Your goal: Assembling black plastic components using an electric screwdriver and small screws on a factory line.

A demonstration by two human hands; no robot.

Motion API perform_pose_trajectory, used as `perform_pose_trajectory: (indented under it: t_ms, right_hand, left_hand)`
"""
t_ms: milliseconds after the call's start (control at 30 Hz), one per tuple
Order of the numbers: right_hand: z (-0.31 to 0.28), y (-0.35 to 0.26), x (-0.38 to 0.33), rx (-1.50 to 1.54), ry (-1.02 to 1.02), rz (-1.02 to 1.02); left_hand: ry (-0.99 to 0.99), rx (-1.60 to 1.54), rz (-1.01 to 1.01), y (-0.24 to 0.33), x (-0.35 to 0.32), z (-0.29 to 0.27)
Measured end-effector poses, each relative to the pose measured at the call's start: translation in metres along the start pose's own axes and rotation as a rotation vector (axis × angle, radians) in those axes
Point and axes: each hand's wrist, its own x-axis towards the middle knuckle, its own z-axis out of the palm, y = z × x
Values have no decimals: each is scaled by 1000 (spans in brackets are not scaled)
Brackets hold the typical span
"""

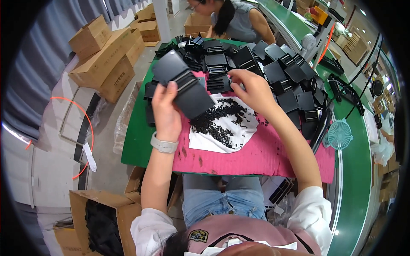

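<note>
My left hand (167,112) is closed on a black hinged plate (193,99), held tilted above the pink mat. Two flat panels make up this plate, with a ribbed, slotted joint between them. My right hand (255,93) is at the near edge of a pile of similar black plates (273,70). Its thumb and forefinger are apart, beside a black slotted part (218,84); whether they touch it I cannot tell. Between my hands, many small black pieces (220,128) lie spread over a white cloth (209,145).
The pink mat (239,163) covers the near part of a green table (139,141). A light-blue fan (340,134) stands at the right, near a green conveyor (354,183). Cardboard boxes (104,64) are stacked on the left; an open box (121,213) holds black material. Across the table sits another person (243,21).
</note>
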Motion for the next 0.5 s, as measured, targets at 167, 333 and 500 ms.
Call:
perform_pose_trajectory:
  t_ms: [167,333,500]
  right_hand:
    - [46,21,25,-302,-151,-229]
    - [54,15,36,-403,-315,-129]
    - [38,10,29,-259,-119,-93]
  left_hand:
    - [87,31,111,9,6,-2]
    - [151,-34,-52,10,3,-5]
    - [44,35,-120,3,-1,-3]
